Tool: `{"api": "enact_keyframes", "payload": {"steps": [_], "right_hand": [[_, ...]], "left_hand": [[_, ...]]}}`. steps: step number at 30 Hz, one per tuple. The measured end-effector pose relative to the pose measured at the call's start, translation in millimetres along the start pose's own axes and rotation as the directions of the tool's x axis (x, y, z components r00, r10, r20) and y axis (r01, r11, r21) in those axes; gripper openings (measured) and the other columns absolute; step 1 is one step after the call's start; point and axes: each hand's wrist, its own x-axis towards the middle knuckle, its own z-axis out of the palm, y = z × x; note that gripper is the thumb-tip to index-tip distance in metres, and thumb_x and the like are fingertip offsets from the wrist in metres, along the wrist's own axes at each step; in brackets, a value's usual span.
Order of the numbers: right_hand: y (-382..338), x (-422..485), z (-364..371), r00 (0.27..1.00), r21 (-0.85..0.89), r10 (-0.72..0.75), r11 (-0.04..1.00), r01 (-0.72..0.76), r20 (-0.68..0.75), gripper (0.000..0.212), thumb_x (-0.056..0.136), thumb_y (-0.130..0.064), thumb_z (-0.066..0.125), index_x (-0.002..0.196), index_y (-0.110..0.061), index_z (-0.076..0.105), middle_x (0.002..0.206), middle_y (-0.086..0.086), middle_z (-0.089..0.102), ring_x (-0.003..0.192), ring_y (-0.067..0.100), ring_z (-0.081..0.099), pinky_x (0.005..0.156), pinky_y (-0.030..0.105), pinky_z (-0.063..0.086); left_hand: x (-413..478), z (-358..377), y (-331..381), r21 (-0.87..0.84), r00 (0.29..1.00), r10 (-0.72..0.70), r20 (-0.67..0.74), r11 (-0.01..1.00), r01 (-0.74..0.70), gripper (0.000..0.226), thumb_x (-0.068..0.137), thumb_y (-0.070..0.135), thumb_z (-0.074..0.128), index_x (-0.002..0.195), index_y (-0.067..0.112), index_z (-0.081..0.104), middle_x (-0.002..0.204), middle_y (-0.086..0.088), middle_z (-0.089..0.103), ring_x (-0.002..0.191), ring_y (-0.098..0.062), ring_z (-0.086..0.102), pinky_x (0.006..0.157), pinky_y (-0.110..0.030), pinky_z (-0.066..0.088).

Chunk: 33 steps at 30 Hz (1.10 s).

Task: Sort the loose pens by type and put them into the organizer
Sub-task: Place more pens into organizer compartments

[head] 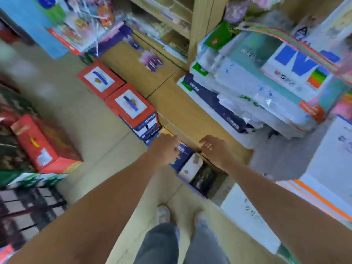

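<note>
The view is blurred by motion. Both my arms reach forward and down toward the floor at the foot of a shelf. My left hand (164, 149) hovers with curled fingers over a dark blue box (182, 155) on the floor. My right hand (213, 149) is beside it, fingers bent, a ring on one finger, above a white and dark box (198, 170). Whether either hand touches or holds anything is unclear. A small bundle of purple pens (151, 60) lies on the low wooden shelf (171, 103). No organizer is visible.
Two red boxes (129, 107) stand along the shelf edge, and another red box (45, 145) sits on the floor at left. Stacks of paper reams (266, 88) fill the right. My feet (181, 214) stand on the beige tiled floor.
</note>
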Motion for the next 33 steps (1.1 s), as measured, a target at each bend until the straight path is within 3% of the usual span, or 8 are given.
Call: {"api": "enact_keyframes", "payload": {"steps": [5,10,18,26,30,33], "right_hand": [[-60,86,38,0.995,-0.161,-0.031,0.986,0.047,0.100,0.028,0.090,-0.017,0.055,0.118,-0.016,0.060,0.117,0.005,0.060,0.106,0.025,0.058,0.088,0.031,0.044],[-113,188,64,0.993,-0.167,-0.031,0.985,0.050,0.116,0.031,0.090,-0.018,0.055,0.121,-0.015,0.058,0.122,0.006,0.057,0.113,0.025,0.054,0.097,0.034,0.042],[-175,340,88,0.982,-0.214,-0.019,0.975,0.059,0.186,0.032,0.092,-0.019,0.052,0.124,-0.016,0.056,0.122,0.005,0.058,0.109,0.022,0.056,0.093,0.030,0.040],[-209,457,127,0.962,-0.247,0.068,0.969,0.000,0.266,0.039,0.095,-0.018,0.049,0.134,-0.014,0.048,0.135,0.008,0.051,0.123,0.023,0.049,0.101,0.029,0.034],[-218,501,152,0.965,-0.215,0.124,0.974,-0.073,0.233,0.047,0.095,-0.018,0.049,0.141,-0.014,0.040,0.147,0.007,0.038,0.132,0.023,0.041,0.106,0.028,0.031],[-222,527,169,0.961,-0.205,0.180,0.969,-0.137,0.209,0.053,0.094,-0.018,0.050,0.145,-0.015,0.035,0.153,0.006,0.029,0.140,0.022,0.029,0.112,0.030,0.025]], "left_hand": [[36,-28,-89,-0.007,0.997,-0.077,-0.008,0.997,0.077,0.040,0.095,0.025,0.049,0.132,0.010,0.050,0.129,-0.013,0.053,0.121,-0.031,0.048,0.097,-0.039,0.043],[99,-61,-165,0.016,0.994,-0.103,0.028,0.995,0.103,0.042,0.095,0.026,0.049,0.134,0.010,0.047,0.129,-0.014,0.054,0.121,-0.032,0.048,0.097,-0.040,0.043],[227,-111,-272,-0.012,0.985,-0.143,0.099,0.989,0.145,0.044,0.095,0.026,0.047,0.137,0.012,0.045,0.136,-0.009,0.050,0.129,-0.027,0.042,0.105,-0.039,0.038],[340,-141,-357,0.070,0.983,-0.076,0.167,0.995,0.065,0.048,0.096,0.025,0.045,0.143,0.013,0.038,0.141,-0.009,0.045,0.132,-0.028,0.037,0.106,-0.039,0.036],[392,-143,-394,0.096,0.982,0.014,0.190,0.995,-0.033,0.049,0.095,0.026,0.046,0.142,0.014,0.037,0.148,-0.009,0.037,0.136,-0.027,0.032,0.108,-0.037,0.032],[426,-145,-418,0.121,0.960,0.067,0.273,0.987,-0.104,0.055,0.097,0.027,0.045,0.148,0.014,0.027,0.157,-0.008,0.020,0.144,-0.028,0.019,0.115,-0.040,0.026]]}}
